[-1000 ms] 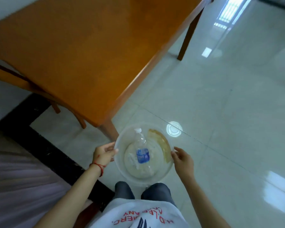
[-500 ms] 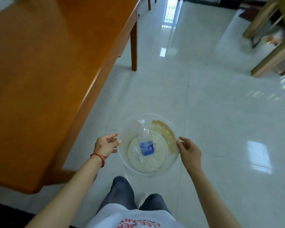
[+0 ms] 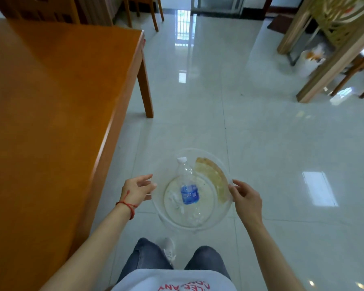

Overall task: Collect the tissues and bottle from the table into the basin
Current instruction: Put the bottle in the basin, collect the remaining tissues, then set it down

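Note:
A clear round plastic basin [image 3: 206, 224] is held over the floor in front of me. My left hand [image 3: 137, 190] grips its left rim and my right hand [image 3: 247, 199] grips its right rim. Inside lies a clear plastic bottle [image 3: 187, 185] with a white cap and blue label, cap pointing away from me. Crumpled white tissues [image 3: 176, 201] lie beside and under it on the basin's bottom. A yellowish patch [image 3: 213, 177] shows on the basin's far right wall. The orange wooden table [image 3: 51, 101] to my left has a bare top.
Glossy pale tile floor [image 3: 261, 143] stretches ahead and right. A table leg [image 3: 146, 89] stands ahead on the left. Wooden chairs [image 3: 143, 9] sit at the far end. Light wooden furniture [image 3: 328, 49] stands at upper right, with a white and orange thing [image 3: 311, 57] beneath it.
My view has swung right, away from the table, toward the open floor. The basin stays held in both hands with the bottle and tissues inside.

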`<act>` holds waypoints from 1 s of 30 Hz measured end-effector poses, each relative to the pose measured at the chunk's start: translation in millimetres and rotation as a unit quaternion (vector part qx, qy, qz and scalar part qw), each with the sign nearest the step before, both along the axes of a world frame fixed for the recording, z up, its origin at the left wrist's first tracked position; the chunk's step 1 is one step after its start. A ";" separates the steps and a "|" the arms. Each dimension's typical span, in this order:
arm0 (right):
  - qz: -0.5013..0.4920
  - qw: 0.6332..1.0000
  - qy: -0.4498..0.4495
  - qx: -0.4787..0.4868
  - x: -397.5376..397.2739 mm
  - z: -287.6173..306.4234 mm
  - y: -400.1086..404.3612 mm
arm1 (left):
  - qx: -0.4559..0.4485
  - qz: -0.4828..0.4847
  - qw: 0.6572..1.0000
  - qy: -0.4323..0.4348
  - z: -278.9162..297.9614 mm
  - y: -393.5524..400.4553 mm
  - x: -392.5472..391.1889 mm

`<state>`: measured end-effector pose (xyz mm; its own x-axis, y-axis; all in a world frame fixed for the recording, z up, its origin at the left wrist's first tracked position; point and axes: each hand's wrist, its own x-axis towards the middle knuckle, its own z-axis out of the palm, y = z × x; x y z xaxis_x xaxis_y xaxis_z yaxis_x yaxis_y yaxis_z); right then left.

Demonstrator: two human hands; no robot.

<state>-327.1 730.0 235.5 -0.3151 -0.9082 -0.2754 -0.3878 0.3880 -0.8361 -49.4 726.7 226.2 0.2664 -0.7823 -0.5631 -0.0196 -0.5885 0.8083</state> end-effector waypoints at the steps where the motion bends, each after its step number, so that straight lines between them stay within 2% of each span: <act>1: -0.003 1.000 -0.001 0.001 2.9 0.6 -13.3 | 0.001 -0.003 1.000 0.000 1.0 -15.8 3.1; 13: 0.005 1.000 -0.016 0.008 0.4 -15.2 -216.7 | 0.015 0.010 1.000 0.004 -4.4 -213.1 -5.7; 21: 0.036 0.999 -0.019 0.008 -7.0 -5.1 -365.2 | 0.011 0.028 1.000 -0.005 6.3 -346.6 -14.1; 30: 0.047 0.998 -0.023 0.024 35.7 -24.3 -505.0 | 0.023 0.039 0.999 -0.019 -17.2 -486.2 30.3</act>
<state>-291.4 225.0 211.1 -0.2143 -0.9186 -0.3319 -0.3861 0.3918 -0.8351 -19.2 240.5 209.1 0.3469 -0.7315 -0.5870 -0.0025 -0.6266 0.7794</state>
